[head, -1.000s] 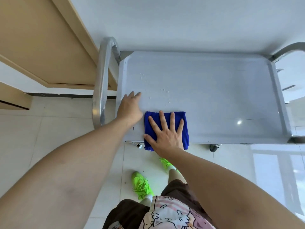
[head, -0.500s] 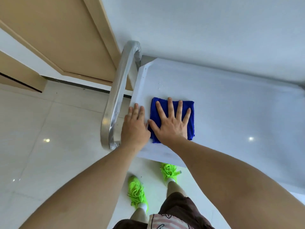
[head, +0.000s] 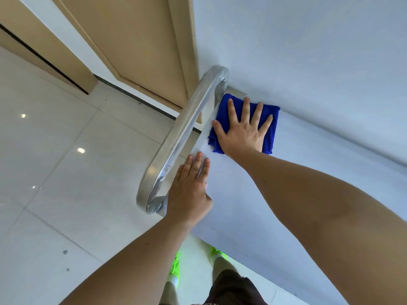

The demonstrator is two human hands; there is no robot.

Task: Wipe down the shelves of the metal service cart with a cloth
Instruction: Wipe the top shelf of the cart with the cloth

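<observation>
A single head-worn camera looked steeply down from close above the grey metal cart shelf [head: 253, 194], its frame tilted so the far edge ran from 12 toward 3 o'clock. The curved steel handle [head: 182, 137] sat near centre, glossy white floor tiles [head: 55, 172] at 9 o'clock, a tan wooden door [head: 136, 40] at 11 o'clock.

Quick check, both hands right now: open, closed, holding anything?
Left hand: open, flat on the cart shelf edge, holding nothing.
Right hand: open, fingers spread, pressing the blue cloth flat, not gripping it.
</observation>
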